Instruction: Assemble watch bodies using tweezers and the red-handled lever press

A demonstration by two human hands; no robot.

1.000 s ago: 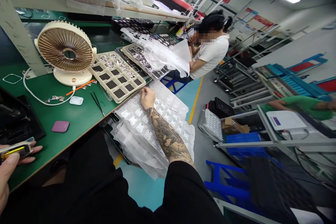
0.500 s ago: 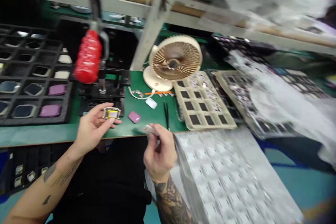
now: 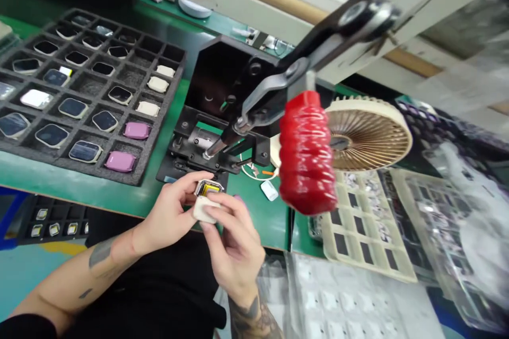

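My left hand (image 3: 170, 209) grips a small watch case (image 3: 209, 187), its open side up and a yellow block showing inside. Between the thumb and fingers of my right hand (image 3: 236, 241) is a cream-white rounded cover (image 3: 204, 210). The cover is tilted close against the near side of the case; whether the two touch I cannot tell. Both hands are together at the table's front edge, just below a black lever press (image 3: 222, 156) with a red ribbed handle (image 3: 307, 153). Behind my right fingers a sliver of a purple piece shows.
At left lies a black compartment tray (image 3: 135, 161) with watch cases and purple and white covers. A fan (image 3: 369, 135) stands right of the press. Beyond it are a cream divided tray (image 3: 330, 243) and a sheet of white pieces (image 3: 338, 296). A white piece (image 3: 269, 190) lies on the green table.
My right hand has brought the white cover over to the watch case in my left hand. The camera view has turned left and tilted, so the press looks nearer.
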